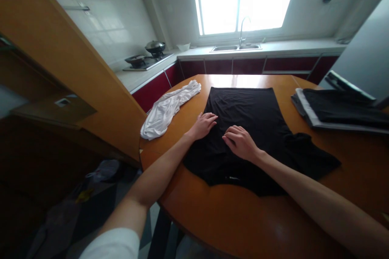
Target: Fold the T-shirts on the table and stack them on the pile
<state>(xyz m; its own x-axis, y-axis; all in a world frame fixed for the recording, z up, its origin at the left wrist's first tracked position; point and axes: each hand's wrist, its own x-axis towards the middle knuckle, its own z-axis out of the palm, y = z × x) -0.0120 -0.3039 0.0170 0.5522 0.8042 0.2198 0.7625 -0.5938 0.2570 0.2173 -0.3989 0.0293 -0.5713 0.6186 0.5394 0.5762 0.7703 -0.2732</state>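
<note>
A black T-shirt point(249, 117) lies spread over the wooden table, its hem toward the window and its neckline toward me. A small pale label mark shows near the neckline. My left hand point(206, 124) rests on the shirt's left edge, fingers stretched out and lying nearly flat. Over the middle of the shirt is my right hand point(241, 142), its fingers loosely bent and the thumb a little apart, with no cloth seen between them. Whether it touches the fabric I cannot tell. The sleeve on the right is partly bunched.
A crumpled white garment point(165, 109) lies along the left side of the round-ended table point(194, 206). Folded dark and grey cloths point(343, 107) are stacked at the right. Beyond stand a sink point(235, 47), a stove point(148, 61) with pans, and a wooden partition point(91, 60) at left.
</note>
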